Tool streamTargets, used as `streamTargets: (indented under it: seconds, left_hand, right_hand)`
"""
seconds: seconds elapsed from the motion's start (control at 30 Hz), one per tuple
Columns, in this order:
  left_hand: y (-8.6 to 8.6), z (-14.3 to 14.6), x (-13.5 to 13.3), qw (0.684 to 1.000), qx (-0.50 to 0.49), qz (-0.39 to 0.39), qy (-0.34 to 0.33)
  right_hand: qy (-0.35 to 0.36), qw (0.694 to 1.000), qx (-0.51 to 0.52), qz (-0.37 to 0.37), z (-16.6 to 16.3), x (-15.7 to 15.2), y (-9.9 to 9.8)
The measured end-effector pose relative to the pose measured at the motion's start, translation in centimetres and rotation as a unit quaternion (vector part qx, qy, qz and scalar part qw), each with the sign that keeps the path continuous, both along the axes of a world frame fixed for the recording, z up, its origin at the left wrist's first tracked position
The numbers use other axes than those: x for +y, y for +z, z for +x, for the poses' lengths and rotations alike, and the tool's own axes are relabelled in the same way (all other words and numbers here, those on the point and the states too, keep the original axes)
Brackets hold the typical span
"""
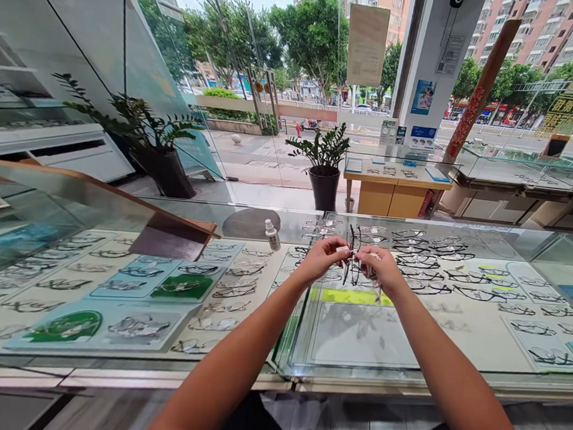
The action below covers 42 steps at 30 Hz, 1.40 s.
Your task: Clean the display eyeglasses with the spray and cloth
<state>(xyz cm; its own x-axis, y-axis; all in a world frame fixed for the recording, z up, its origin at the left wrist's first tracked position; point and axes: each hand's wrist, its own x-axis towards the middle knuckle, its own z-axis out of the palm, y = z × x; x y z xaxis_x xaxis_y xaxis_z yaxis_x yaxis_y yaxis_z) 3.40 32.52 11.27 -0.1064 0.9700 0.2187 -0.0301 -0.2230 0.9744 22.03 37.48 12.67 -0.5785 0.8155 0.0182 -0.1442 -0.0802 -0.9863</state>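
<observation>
Over the glass display case, both my hands are raised and close together around a pair of dark-framed eyeglasses (347,274). My left hand (327,255) pinches the frame near its middle from the left. From the right, my right hand (378,266) pinches the same frame, its fingertips almost meeting those of the left. The glasses are turned on end, with one part above my fingers and one below. A pale cloth or tissue (371,284) seems to hang from my right hand; its exact kind is unclear. Behind my left hand stands a small white spray bottle (272,235) on the glass.
Many eyeglasses lie in rows inside the glass display case (458,368). A slanted wooden-edged board (171,237) rests on the left counter. Beyond the counter are a potted plant (324,178), a small wooden table (393,196) and large windows facing the street.
</observation>
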Motion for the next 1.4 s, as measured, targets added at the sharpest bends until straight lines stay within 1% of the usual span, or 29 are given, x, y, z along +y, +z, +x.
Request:
streamTargets:
  seconds: [0.1,0.17,0.23,0.4,0.5,0.57,0.63,0.73,0.8,0.93,1.0,1.03,1.13,1.27,1.4]
  left_hand:
    - [-0.1,-0.1,0.1,0.999,0.034,0.020,0.017]
    - [-0.1,-0.1,0.0,0.994,0.086,0.047,0.058]
    - [-0.2,0.0,-0.1,0.980,0.154,0.069,0.108]
    - [-0.2,-0.1,-0.4,0.930,0.274,0.127,0.211]
    - [-0.2,-0.5,-0.4,0.881,0.344,0.165,0.279]
    - [-0.2,-0.8,-0.4,0.852,0.381,0.172,0.314]
    - [-0.2,-1.0,-0.4,0.833,0.403,0.173,0.337]
    - [-0.2,-1.1,-0.4,0.818,0.419,0.180,0.350]
    - [-0.2,-1.0,-0.4,0.811,0.419,0.189,0.362]
    - [-0.2,-0.5,-0.8,0.792,0.394,0.212,0.416]
    - [-0.2,-0.1,-1.0,0.789,0.390,0.221,0.420]
    - [-0.2,0.2,-1.2,0.789,0.396,0.228,0.410]
    - [-0.4,1.2,-1.4,0.785,0.436,0.262,0.354]
    - [-0.8,2.2,-1.6,0.773,0.475,0.293,0.302]
    - [-0.9,2.3,-1.6,0.771,0.483,0.300,0.287]
  right_hand:
    - [0.004,1.000,0.008,-0.006,0.1,0.3,-0.2]
    - [0.003,1.000,0.004,-0.005,0.1,0.5,-0.2]
    - [0.008,1.000,-0.005,-0.003,0.2,0.5,-0.2]
    - [0.022,1.000,-0.018,0.004,0.4,0.5,0.2]
    - [0.037,0.999,-0.026,0.007,0.6,0.6,0.5]
    - [0.051,0.998,-0.033,0.011,0.7,0.6,0.5]
    - [0.067,0.997,-0.040,0.014,0.7,0.6,0.5]
    - [0.074,0.997,-0.036,0.014,0.7,0.6,0.5]
    - [0.067,0.998,-0.019,0.008,0.6,0.6,0.6]
    - [0.045,0.999,0.024,-0.009,0.7,0.7,0.8]
    - [0.029,0.998,0.056,-0.019,0.8,0.8,1.0]
    - [0.021,0.997,0.075,-0.025,0.9,0.9,1.1]
    - [0.015,0.993,0.112,-0.043,1.2,1.2,1.3]
    - [0.024,0.991,0.117,-0.054,1.3,1.3,1.3]
    - [0.029,0.990,0.127,-0.056,1.3,1.1,1.4]
